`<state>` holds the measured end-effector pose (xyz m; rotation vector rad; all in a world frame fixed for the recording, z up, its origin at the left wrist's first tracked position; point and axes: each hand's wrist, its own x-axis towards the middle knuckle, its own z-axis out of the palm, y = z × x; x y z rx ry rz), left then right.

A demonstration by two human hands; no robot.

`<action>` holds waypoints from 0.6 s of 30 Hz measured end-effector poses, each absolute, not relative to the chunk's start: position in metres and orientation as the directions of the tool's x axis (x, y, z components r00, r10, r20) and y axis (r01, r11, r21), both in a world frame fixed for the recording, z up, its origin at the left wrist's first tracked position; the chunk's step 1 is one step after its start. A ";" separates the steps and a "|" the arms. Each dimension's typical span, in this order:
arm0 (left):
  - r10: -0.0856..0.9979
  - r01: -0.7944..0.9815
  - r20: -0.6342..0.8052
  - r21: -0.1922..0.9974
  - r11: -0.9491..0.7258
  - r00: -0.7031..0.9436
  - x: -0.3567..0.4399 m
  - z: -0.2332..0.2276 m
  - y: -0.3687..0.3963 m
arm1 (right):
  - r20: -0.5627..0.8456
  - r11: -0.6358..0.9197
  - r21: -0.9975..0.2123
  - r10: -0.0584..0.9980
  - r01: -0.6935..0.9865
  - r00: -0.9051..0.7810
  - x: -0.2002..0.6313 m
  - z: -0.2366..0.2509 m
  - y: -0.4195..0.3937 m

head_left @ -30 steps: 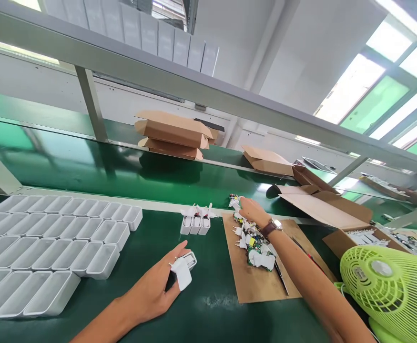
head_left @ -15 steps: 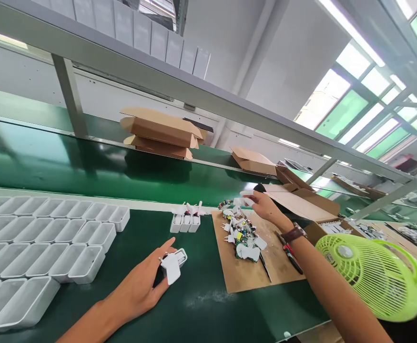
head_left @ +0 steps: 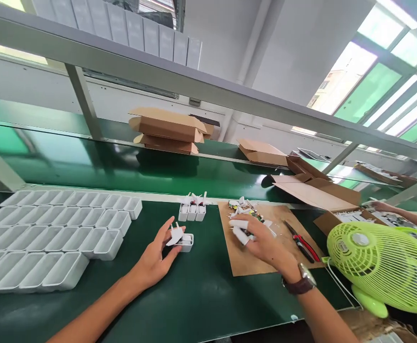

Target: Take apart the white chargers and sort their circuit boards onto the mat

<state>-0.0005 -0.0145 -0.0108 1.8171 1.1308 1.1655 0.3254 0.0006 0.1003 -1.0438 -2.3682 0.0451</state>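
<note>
At far left on the green bench (head_left: 208, 300), four rows of open white cases (head_left: 65, 269) with pale insides showing. Behind, on the far ledge, stacked brown cartons (head_left: 168, 127). Next, left hand (head_left: 154, 259), grip closed with thumb and fingers around a small white case (head_left: 187, 245), with a pronged white plug piece (head_left: 175, 234) at its near-left end. Just beyond, three white cases (head_left: 192, 212) side by side, with white pieces and red wiring on top. Then a brown board (head_left: 240, 267) bearing a heap of circuit boards and white parts (head_left: 246, 207). Over it, right hand (head_left: 261, 238), grip half curled; white at the fingertips, impossible to tell whether held or worn. Farther right, red-and-black pliers (head_left: 305, 245), an open cardboard box (head_left: 326, 225) containing white pieces (head_left: 353, 216), and a lime-green fan (head_left: 383, 269).
</note>
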 end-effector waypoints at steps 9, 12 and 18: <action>0.911 0.347 0.308 0.852 -0.393 0.275 -0.005 -0.005 -0.018 | 0.424 0.833 -0.352 0.548 0.427 -0.721 0.215 0.033 0.011; 0.905 0.363 0.316 0.838 -0.407 0.283 -0.004 0.000 -0.018 | 0.487 0.820 -0.378 0.570 0.429 -0.661 0.212 0.019 0.009; 0.882 0.337 0.356 0.826 -0.451 0.308 -0.003 0.004 -0.021 | 0.632 0.819 -0.426 0.573 0.384 -0.521 0.215 0.012 0.005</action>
